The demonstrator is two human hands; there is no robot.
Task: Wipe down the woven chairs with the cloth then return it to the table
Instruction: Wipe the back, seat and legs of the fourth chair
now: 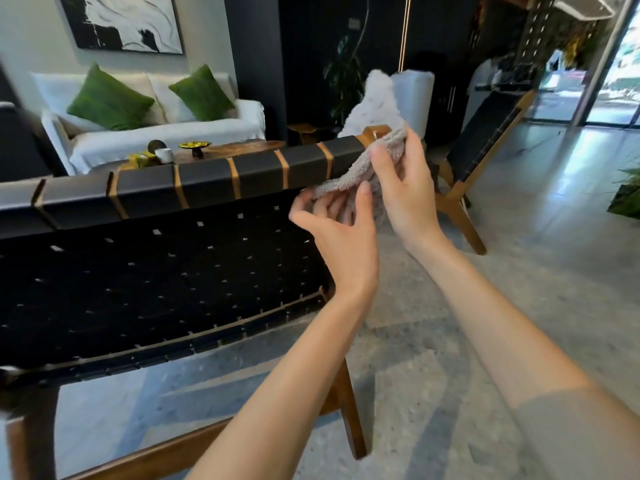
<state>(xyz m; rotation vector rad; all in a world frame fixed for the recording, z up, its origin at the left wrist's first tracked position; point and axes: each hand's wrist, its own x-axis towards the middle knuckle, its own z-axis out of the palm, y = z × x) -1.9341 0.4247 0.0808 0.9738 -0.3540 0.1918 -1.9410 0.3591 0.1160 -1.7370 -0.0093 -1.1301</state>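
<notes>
A black woven chair [156, 271] with a wooden frame fills the left and centre, seen from behind. A grey terry cloth [375, 102] is draped over the right end of its top rail, one corner sticking up. My right hand [405, 181] grips the cloth at the rail's corner. Just below it, my left hand [339, 233] reaches into the cloth's lower edge, its fingers curled under the fabric and its thumb on top. A second woven chair [485, 140] stands further back on the right.
A low wooden table [249, 148] with a cup, a yellow dish and small items sits beyond the chair, in front of a white sofa [166, 129] with green cushions. Grey stone floor [519, 271] spreads to the right. A potted plant stands at the far right edge.
</notes>
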